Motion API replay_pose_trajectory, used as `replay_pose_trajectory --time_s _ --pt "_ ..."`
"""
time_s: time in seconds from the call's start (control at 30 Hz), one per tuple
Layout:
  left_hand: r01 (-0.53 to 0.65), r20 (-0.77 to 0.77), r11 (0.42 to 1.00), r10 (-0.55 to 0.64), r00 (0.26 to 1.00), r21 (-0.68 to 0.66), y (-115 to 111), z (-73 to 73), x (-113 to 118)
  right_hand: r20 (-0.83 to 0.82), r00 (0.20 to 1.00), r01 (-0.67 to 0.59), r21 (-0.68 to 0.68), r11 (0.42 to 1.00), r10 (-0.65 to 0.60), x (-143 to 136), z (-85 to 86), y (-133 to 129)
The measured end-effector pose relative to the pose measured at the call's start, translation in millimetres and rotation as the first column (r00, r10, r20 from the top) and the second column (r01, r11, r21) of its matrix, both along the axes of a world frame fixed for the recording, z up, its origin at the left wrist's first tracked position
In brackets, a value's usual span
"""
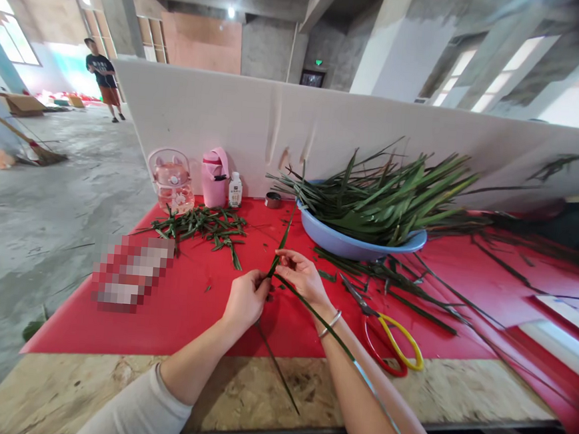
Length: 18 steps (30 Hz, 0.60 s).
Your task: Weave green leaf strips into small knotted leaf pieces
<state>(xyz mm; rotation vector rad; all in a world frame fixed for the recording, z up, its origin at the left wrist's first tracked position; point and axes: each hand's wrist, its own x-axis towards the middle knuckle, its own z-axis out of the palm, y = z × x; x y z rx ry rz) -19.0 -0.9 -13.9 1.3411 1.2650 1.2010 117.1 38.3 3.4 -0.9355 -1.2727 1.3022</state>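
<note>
Long green leaf strips [287, 233] cross between my two hands above the red table covering. My left hand [247, 298] is closed, thumb and fingers pinching the strips where they meet. Just to the right, my right hand [301, 276] has its fingertips pinched on the same strips. One strip points up and away, one runs back over my right forearm, and another hangs down past the table's front edge. A silver bracelet [330, 324] circles my right wrist. Scissors [383, 331] with one red and one yellow handle lie right of my right forearm, blades slightly apart.
A blue basin [362, 244] heaped with long green leaves [396, 192] stands behind my right hand. Cut leaf pieces [201, 227] lie at the left, before a pink bottle [215, 179], a clear pink jug [172, 184] and a small white bottle [235, 191]. A person stands far left.
</note>
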Motion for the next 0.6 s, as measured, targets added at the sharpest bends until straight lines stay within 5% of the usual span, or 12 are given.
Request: replay_pose_trajectory --time_s 0.27,0.6 --pt "0.051 0.255 0.999 -0.053 0.965 0.011 2 2.5 2 -0.061 0.978 -0.198 -0.004 0.98 0.198 -2 -3.0 -4" --pt "-0.014 0.351 1.0 0.01 0.936 0.009 1 8.8 3 0.174 0.984 -0.081 0.214 0.973 0.043 -10 0.1 -9"
